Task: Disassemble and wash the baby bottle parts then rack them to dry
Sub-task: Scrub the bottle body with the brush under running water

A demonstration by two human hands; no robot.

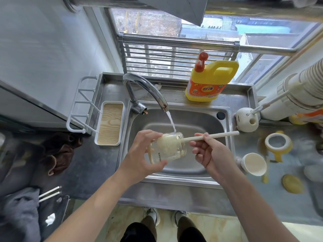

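Over the near half of the sink [174, 182], the left hand [146, 151] has its fingers and thumb curled round the clear baby bottle [172, 147]. The bottle lies on its side above the basin with its mouth pointing right. The right hand [208, 152] pinches the white handle of the bottle brush [211, 136] between thumb and fingertips, and the pale brush head fills the inside of the bottle. The step in hand looks like scrubbing the bottle's interior. To do it well, I would twist the brush while pushing it down to the base, then draw it back over the shoulder and threads. The left hand's grip should be firm, since wet glass is likely to be slippery. On the tabletop right of the sink lie a yellow collar ring [277, 143], a white cup-shaped cap [255, 164] and a yellow disc [291, 183], probably awaiting their wash. Above the sink's middle, a thin stream [172, 123] from the tap [145, 88] strikes the bottle's outside near the neck, so tipping the mouth up under it would rinse better. Left of the sink stands the white drying rack [110, 124], and on its far ledge is the yellow detergent jug [211, 81].
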